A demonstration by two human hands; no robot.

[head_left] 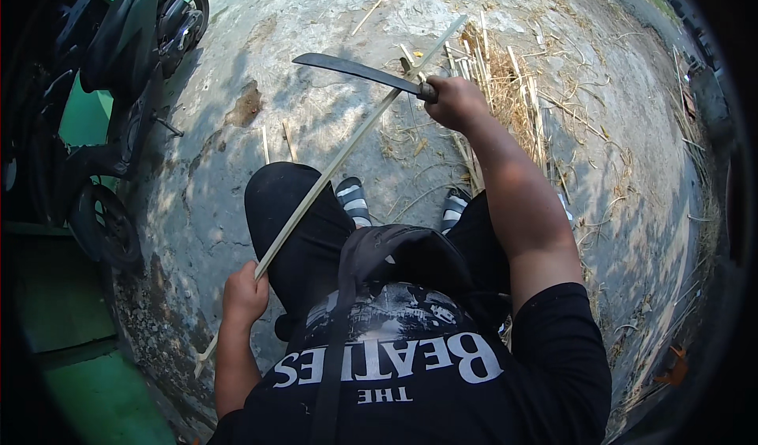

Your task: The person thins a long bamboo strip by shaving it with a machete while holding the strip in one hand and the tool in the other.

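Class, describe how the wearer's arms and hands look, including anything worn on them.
The left hand and right hand are gloveless, and neither wrist shows a watch or band. Both forearms are bare. The right sleeve is short, plain black fabric.

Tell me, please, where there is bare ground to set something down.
Concrete between the motorbike and the left knee is bare; two short sticks lie beyond that knee. It is crowded ahead: in this view the machete crosses the long pale strip, and straw and split sticks lie beyond the right forearm.
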